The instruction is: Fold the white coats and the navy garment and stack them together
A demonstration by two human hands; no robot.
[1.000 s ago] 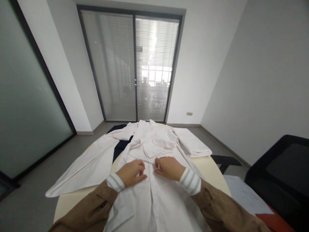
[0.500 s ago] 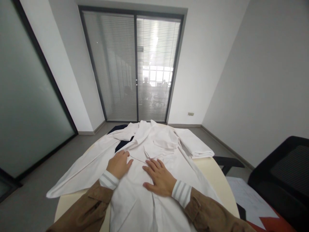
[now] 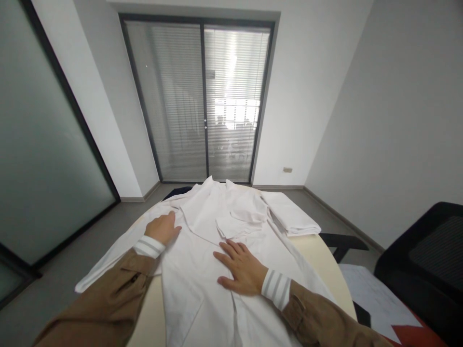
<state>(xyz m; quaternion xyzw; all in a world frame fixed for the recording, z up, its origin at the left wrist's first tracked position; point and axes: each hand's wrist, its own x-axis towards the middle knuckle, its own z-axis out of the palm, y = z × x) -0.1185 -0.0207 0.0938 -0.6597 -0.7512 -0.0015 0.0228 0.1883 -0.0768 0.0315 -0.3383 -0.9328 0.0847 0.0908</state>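
Observation:
A long white garment (image 3: pixel 202 289), like a coat, lies front up with its collar at the far end. My left hand (image 3: pixel 162 227) is at the left edge of its front panel, fingers curled over the cloth and thumb toward the middle; the fingertips are partly hidden. Flat on the garment's front, just below a folded flap of cloth (image 3: pixel 249 215), rests my right hand (image 3: pixel 242 267) with its fingers spread. The left sleeve (image 3: pixel 108 262) stretches out beyond my left forearm and hangs past the table edge.
A folded white cloth (image 3: pixel 291 214) lies at the right of the round cream table (image 3: pixel 334 274). Dark fabric (image 3: pixel 177 192) shows at the far left. A black chair (image 3: pixel 427 260) stands at the right, near papers (image 3: pixel 376 294) and something red (image 3: pixel 415 335).
My left hand has moved left and slightly away from me, drawing the front panel outward over the dark fabric. My right hand has stayed almost in place.

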